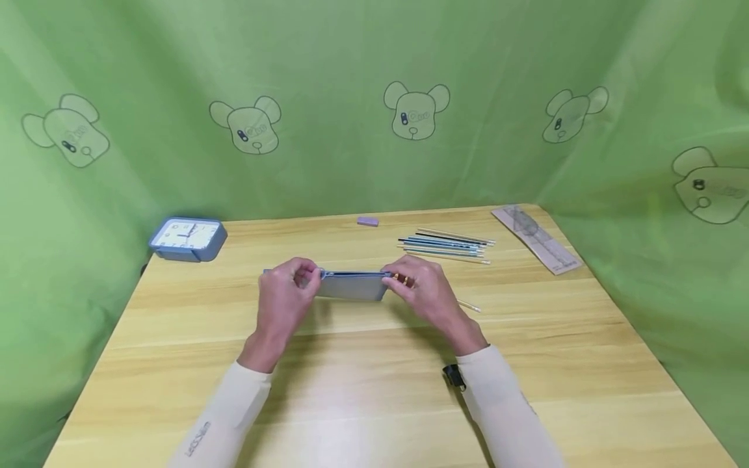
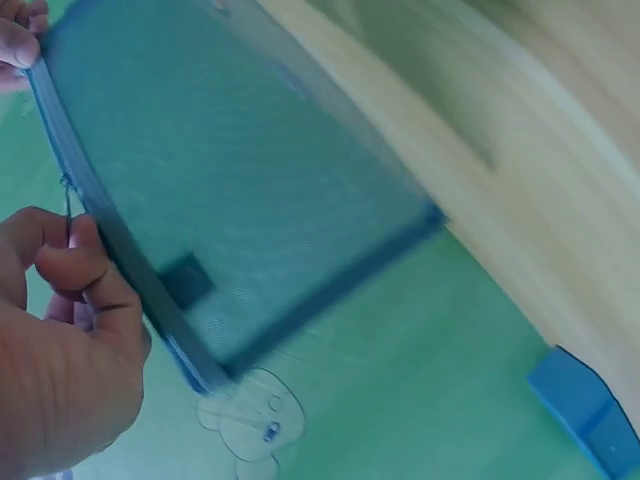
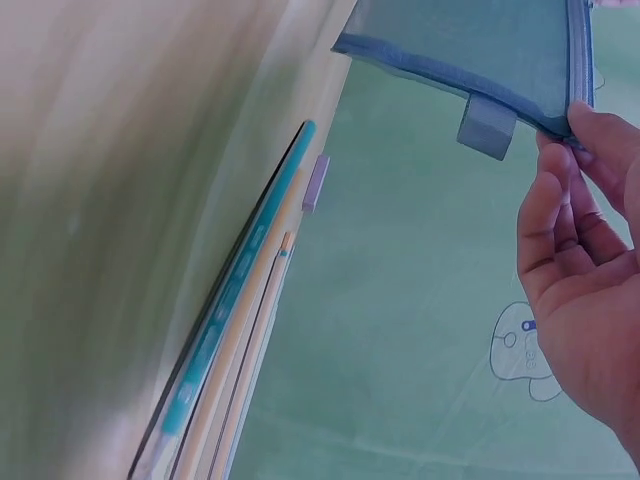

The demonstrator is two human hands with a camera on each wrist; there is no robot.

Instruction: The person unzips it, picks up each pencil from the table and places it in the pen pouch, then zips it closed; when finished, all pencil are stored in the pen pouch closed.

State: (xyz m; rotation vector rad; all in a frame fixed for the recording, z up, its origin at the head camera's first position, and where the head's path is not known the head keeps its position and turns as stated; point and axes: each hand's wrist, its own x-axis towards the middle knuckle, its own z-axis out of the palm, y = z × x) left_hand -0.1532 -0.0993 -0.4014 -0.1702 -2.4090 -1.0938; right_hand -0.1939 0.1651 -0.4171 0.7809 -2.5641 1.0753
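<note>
A blue mesh zipper pouch (image 1: 352,288) hangs between both hands above the table, its zipper edge uppermost. My left hand (image 1: 283,294) pinches the zipper pull (image 2: 68,215) between thumb and fingers, part way along the zipper in the left wrist view. My right hand (image 1: 426,289) pinches the pouch's top corner at the end of the zipper, close to a small fabric tab (image 3: 488,125) on its side edge. Behind the mesh shows a dark square patch (image 2: 187,281). Whether anything lies inside the pouch I cannot tell.
Several pencils (image 1: 445,246) lie loosely side by side beyond my right hand; another pencil (image 1: 469,305) pokes out beside that wrist. A purple eraser (image 1: 367,221) sits at the back edge, a blue clock (image 1: 188,239) at back left, a packaged ruler set (image 1: 537,239) at back right.
</note>
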